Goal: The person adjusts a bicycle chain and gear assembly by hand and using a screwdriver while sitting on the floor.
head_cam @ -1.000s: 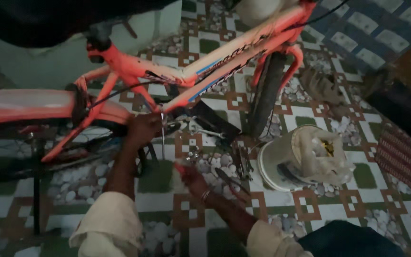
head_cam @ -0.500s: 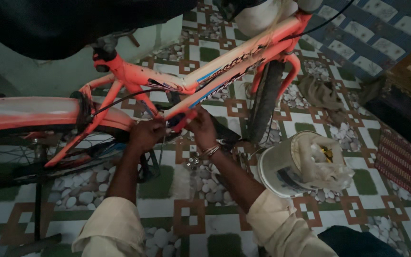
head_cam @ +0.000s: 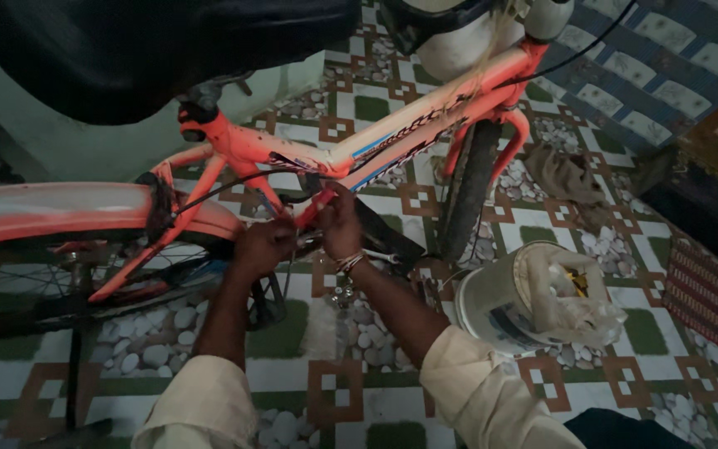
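An orange bicycle stands across the view with its black saddle at the top left. My left hand is closed low on the frame near the crank, just behind the pedal. My right hand grips the lower part of the down tube next to it, a bangle at the wrist. Both hands sit close together; what the fingers hold is hidden in the dim light.
The rear wheel with its orange mudguard fills the left, the front wheel stands right of my hands. A white bucket holding a plastic bag sits on the patterned tile floor. A cloth lies further back.
My right hand rose from the floor by the tools to the frame beside my left hand. The view moved closer, so the saddle now covers the top left.
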